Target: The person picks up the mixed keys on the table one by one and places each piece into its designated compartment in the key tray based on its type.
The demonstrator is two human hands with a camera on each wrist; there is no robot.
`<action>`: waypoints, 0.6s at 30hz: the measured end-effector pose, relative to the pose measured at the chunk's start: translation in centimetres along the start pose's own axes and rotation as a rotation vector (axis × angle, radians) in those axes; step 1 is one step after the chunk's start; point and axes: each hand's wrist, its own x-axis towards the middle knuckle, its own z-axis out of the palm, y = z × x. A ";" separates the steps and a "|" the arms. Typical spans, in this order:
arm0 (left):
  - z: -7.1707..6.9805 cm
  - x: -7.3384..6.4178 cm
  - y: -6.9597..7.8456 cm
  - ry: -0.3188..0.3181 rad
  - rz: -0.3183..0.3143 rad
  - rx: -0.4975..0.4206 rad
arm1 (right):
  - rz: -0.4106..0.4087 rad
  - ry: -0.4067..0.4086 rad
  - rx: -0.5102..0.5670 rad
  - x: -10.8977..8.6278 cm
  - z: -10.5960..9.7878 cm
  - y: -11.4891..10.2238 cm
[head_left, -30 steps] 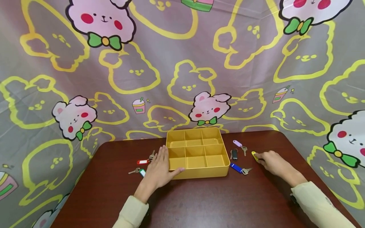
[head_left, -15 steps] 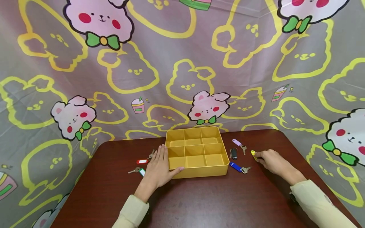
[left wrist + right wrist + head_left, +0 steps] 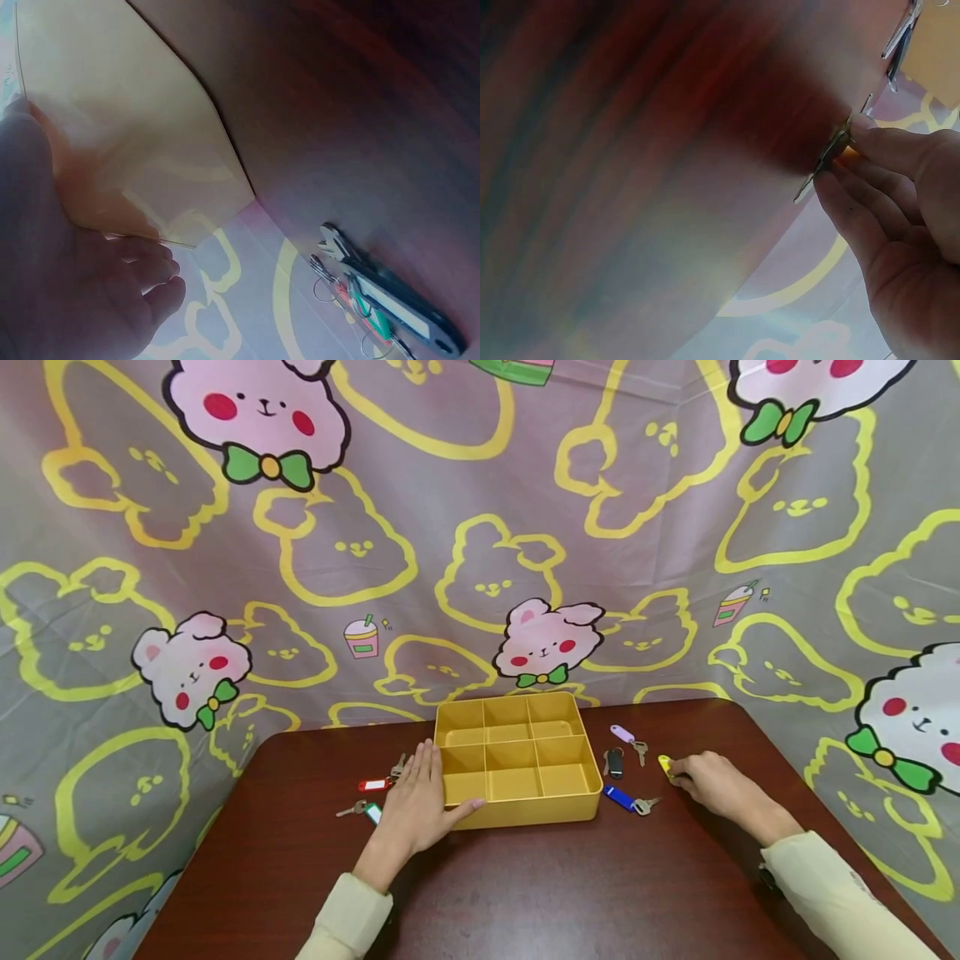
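Observation:
A yellow box [image 3: 525, 812] with several compartments stands at the back middle of the table. My left hand [image 3: 420, 802] rests along its left side, fingers straight over the rim and thumb across the front wall. At the right, my right hand [image 3: 712, 781] pinches a key with a yellow tag [image 3: 665, 766] between thumb and fingers, low at the tabletop. In the right wrist view the pinched key [image 3: 829, 154] appears edge-on, partly hidden by the fingertips. Nearest to that hand lie keys with a blue tag [image 3: 620, 798], a black tag [image 3: 616, 764] and a lilac tag [image 3: 622, 733].
Left of the box lie keys with a red tag [image 3: 373, 785] and a green tag [image 3: 373, 812]. A dark-framed tag [image 3: 405, 307] with a key shows beside them in the left wrist view. A printed curtain [image 3: 465, 485] hangs behind the dark brown table [image 3: 525, 902].

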 end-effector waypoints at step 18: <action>0.0 -0.2 0.0 0.001 -0.003 -0.018 | 0.014 -0.004 -0.017 -0.4 -0.6 -1.6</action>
